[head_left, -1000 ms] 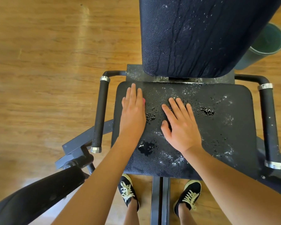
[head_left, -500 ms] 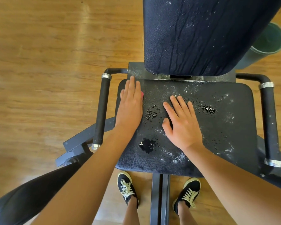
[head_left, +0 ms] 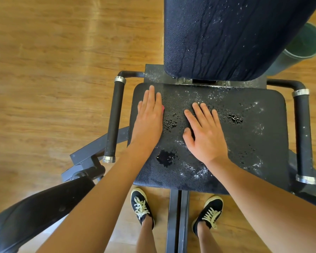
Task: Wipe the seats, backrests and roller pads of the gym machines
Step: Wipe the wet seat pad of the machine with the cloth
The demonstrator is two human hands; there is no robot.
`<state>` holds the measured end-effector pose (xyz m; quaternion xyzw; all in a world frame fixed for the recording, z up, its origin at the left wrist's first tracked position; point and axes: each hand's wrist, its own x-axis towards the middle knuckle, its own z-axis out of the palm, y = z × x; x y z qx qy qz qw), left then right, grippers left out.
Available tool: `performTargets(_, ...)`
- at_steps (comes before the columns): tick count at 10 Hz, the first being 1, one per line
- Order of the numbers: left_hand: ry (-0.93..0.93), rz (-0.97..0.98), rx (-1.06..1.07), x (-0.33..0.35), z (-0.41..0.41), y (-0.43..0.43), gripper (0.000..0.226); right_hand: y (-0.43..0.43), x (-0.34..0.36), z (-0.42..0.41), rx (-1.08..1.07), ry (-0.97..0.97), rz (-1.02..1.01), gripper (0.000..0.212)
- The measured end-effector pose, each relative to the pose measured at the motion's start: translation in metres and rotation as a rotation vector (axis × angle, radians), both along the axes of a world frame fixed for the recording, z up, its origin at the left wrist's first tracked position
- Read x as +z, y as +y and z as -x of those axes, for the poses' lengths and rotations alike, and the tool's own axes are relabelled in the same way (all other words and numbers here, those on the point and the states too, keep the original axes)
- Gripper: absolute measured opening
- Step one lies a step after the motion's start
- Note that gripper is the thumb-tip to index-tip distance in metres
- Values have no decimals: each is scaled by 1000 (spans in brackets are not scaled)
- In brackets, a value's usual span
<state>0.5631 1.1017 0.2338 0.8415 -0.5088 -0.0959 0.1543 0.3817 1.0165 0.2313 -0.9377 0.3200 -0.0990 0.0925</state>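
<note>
The black padded seat (head_left: 254, 143) of a gym machine lies below me, wet with droplets, foam specks and a small puddle (head_left: 165, 157). The dark blue backrest (head_left: 226, 37) rises behind it, streaked with running liquid. My left hand (head_left: 150, 117) lies flat near the seat's back left corner, pressing on a pink cloth (head_left: 163, 107), of which only a sliver shows beside my fingers. Flat on the middle of the seat rests my right hand (head_left: 204, 136), fingers spread, nothing in it.
Black grip handles stand at the seat's left (head_left: 115, 117) and right (head_left: 303, 136). A black roller pad (head_left: 35, 216) fills the lower left. A green bucket (head_left: 306, 42) sits behind the backrest on the wooden floor. My feet straddle the frame bar (head_left: 177, 220).
My left hand has slid away from me along the seat's left side toward the back corner. My right hand has stayed almost in place.
</note>
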Motion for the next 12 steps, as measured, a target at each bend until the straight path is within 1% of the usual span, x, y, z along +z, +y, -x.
performTargets(1, 8, 21, 8, -1, 12, 18, 52, 1, 0, 0, -1, 2, -2, 51)
performTargets(2, 30, 11, 12, -3, 34, 49, 58, 1, 1, 0, -1, 2, -3, 52)
performTargets(3, 20, -30, -16, -2, 40, 58, 59, 1, 1, 0, -5, -5, -1, 52)
performTargets(4, -6, -39, -49, 2, 25, 40, 49, 1, 0, 0, 0, -21, 0, 51)
performTargets(5, 15, -43, -8, 5, 9, 17, 47, 1, 0, 0, -3, -26, 7, 50)
performTargets(6, 71, -29, 30, 5, 11, 15, 47, 1, -1, 0, 0, -31, 7, 50)
performTargets(7, 82, -15, 9, 3, 24, 38, 52, 1, 0, 0, 2, -26, 5, 50)
performTargets(9, 68, -34, 29, 1, 68, 99, 69, 1, 2, 0, 0, -3, 3, 50)
performTargets(10, 53, -28, 12, 1, 68, 97, 54, 1, 2, 0, 0, 0, 1, 51)
performTargets(11, 49, -49, 42, 6, 54, 72, 48, 1, 3, 0, -1, 8, 3, 51)
performTargets(12, 74, -74, 69, 7, 42, 55, 51, 1, 2, 0, -2, 6, 2, 51)
